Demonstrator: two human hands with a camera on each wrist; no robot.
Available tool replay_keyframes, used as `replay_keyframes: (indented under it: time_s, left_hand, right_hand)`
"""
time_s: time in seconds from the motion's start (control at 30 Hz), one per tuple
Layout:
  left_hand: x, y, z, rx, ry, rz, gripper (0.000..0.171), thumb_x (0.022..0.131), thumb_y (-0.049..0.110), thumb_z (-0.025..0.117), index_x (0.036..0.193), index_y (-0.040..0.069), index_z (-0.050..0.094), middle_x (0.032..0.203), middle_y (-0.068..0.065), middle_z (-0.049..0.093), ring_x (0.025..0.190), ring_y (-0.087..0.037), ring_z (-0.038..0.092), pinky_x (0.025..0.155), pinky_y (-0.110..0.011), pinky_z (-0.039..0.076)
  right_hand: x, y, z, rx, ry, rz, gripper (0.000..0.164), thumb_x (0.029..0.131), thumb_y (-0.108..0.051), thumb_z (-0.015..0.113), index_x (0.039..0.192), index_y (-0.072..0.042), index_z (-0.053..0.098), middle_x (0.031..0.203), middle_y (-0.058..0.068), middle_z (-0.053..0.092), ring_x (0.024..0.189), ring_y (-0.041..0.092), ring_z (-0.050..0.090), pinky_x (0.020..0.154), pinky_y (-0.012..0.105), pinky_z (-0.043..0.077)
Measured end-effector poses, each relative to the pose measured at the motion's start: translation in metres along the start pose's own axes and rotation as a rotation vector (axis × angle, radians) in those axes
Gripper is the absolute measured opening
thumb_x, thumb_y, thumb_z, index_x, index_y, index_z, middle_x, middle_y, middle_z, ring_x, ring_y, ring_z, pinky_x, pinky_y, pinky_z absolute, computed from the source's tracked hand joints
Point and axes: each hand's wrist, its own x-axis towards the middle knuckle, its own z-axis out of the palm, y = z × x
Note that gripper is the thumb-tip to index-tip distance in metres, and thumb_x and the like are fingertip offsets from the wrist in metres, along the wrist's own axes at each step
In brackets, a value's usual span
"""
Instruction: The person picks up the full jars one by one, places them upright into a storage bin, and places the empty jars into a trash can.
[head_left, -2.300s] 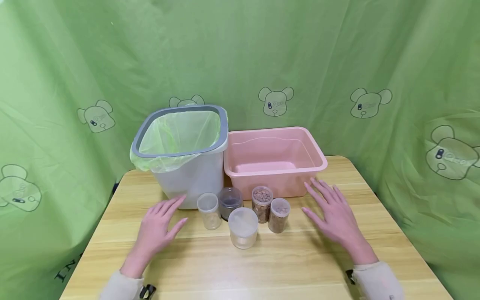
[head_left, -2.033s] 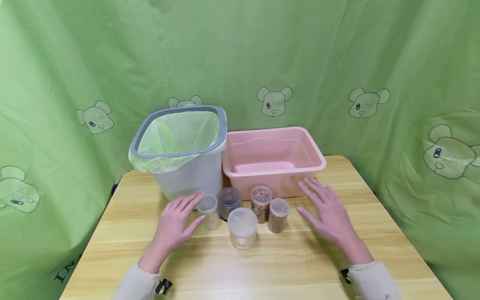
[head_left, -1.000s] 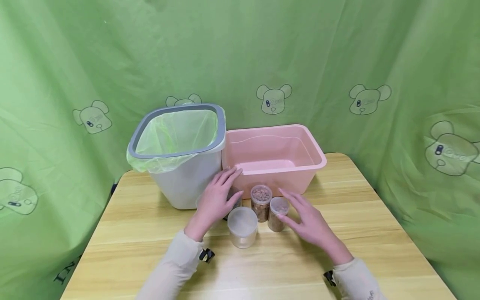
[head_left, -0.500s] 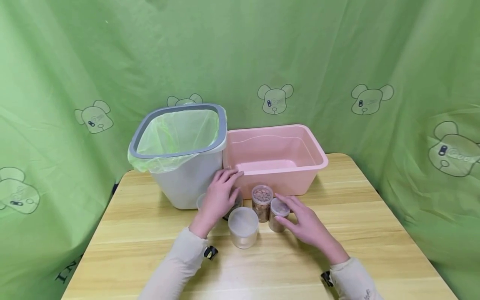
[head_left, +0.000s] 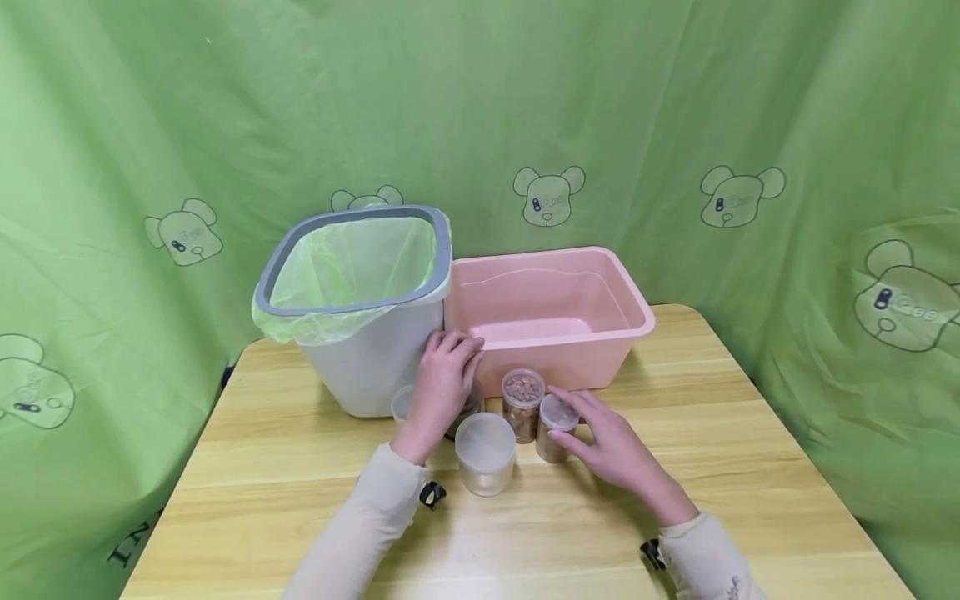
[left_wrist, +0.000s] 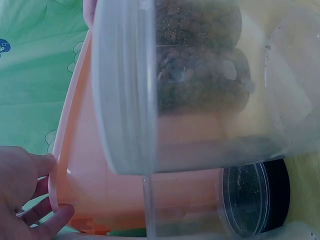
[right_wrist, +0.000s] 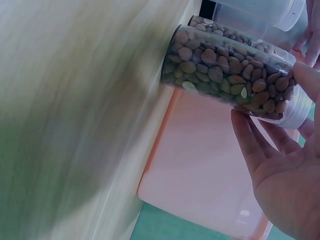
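Nearest us, both sleeves (head_left: 360, 517) run off the lower edge; we cannot make out the dark fittings (head_left: 432, 495) at the cuffs. Next, the wide lidded jar (head_left: 485, 454) stands upright, clear-walled with a cloudy lid; from the left wrist it looms blurred, the two filled jars murky through its side.

We note the right grip (head_left: 611, 446) closed around the top of the nearer filled jar (head_left: 555, 437), fingers and thumb hiding part of its lid. That jar stands upright on the surface (head_left: 570, 533), right of the other filled jar (head_left: 522, 406), close beside it. The right wrist view shows it clear, packed with smooth brown pebble-like pieces, a few pale, under a translucent white cap.

The left grip (head_left: 442, 379) pinches the near rim of the pink tub (head_left: 551, 343), some fingers passing behind it. It covers most of the slim clear jar (head_left: 401, 402) and the dark-based jar (head_left: 470, 404).

Farther back, the lined bin (head_left: 360, 310) stands left of the tub, its lower inside out of our sight. Behind hangs green cloth (head_left: 465, 92), one bear print half hidden by the bin.
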Motion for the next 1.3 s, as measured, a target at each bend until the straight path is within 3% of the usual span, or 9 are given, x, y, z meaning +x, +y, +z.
replay_keyframes:
  time_s: [0.27, 0.57, 0.9, 1.03, 1.3]
  left_hand:
    - [0.002, -0.001, 0.001, -0.087, 0.006, -0.043, 0.011, 0.097, 0.015, 0.072, 0.105, 0.009, 0.079, 0.1, -0.005, 0.074, 0.101, -0.028, 0.063, 0.092, -0.04, 0.057]
    - [0.001, -0.003, 0.004, -0.144, -0.085, -0.103, 0.018, 0.098, 0.019, 0.071, 0.113, 0.01, 0.077, 0.109, -0.006, 0.073, 0.11, -0.027, 0.061, 0.098, -0.041, 0.055]
    - [0.002, -0.006, 0.005, -0.23, -0.112, -0.1, 0.016, 0.097, 0.018, 0.071, 0.109, 0.009, 0.075, 0.106, -0.008, 0.073, 0.107, -0.03, 0.06, 0.096, -0.044, 0.053]
    - [0.002, -0.007, 0.005, -0.248, -0.122, -0.101, 0.015, 0.098, 0.018, 0.07, 0.108, 0.009, 0.075, 0.105, -0.007, 0.073, 0.108, -0.029, 0.06, 0.096, -0.043, 0.053]
    - [0.0, -0.01, 0.003, -0.28, -0.147, -0.115, 0.014, 0.098, 0.015, 0.069, 0.108, 0.009, 0.076, 0.108, -0.007, 0.074, 0.111, -0.029, 0.06, 0.099, -0.044, 0.052]
  right_hand:
    - [0.0, 0.0, -0.003, 0.015, 0.017, 0.0, 0.063, 0.097, -0.033, 0.073, 0.154, -0.019, 0.049, 0.126, 0.004, 0.063, 0.112, 0.027, 0.068, 0.096, 0.053, 0.059]
    - [0.001, 0.002, -0.003, 0.022, 0.021, -0.016, 0.063, 0.096, -0.033, 0.074, 0.153, -0.018, 0.05, 0.129, 0.005, 0.064, 0.113, 0.027, 0.067, 0.096, 0.052, 0.059]
    - [-0.001, 0.003, -0.007, 0.029, 0.03, -0.006, 0.064, 0.094, -0.03, 0.077, 0.151, -0.016, 0.053, 0.128, 0.007, 0.066, 0.114, 0.029, 0.067, 0.096, 0.053, 0.059]
    - [-0.004, 0.0, -0.016, 0.031, 0.041, 0.009, 0.065, 0.093, -0.03, 0.078, 0.151, -0.015, 0.053, 0.126, 0.009, 0.067, 0.112, 0.03, 0.067, 0.096, 0.054, 0.059]
    - [-0.003, -0.013, -0.046, 0.06, 0.086, 0.025, 0.064, 0.094, -0.029, 0.077, 0.152, -0.016, 0.052, 0.14, 0.017, 0.062, 0.121, 0.038, 0.063, 0.1, 0.063, 0.054]
